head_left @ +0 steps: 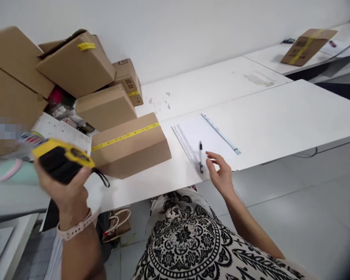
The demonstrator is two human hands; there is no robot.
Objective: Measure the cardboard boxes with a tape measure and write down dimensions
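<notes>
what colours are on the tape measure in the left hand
The tape measure is yellow and black; head view.

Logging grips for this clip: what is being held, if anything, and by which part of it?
The left hand holds the tape measure by its case. The right hand holds nothing.

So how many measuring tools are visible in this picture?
2: a yellow tape measure in the left hand, and a ruler along the right side of the paper. More may be hidden among the boxes.
</notes>
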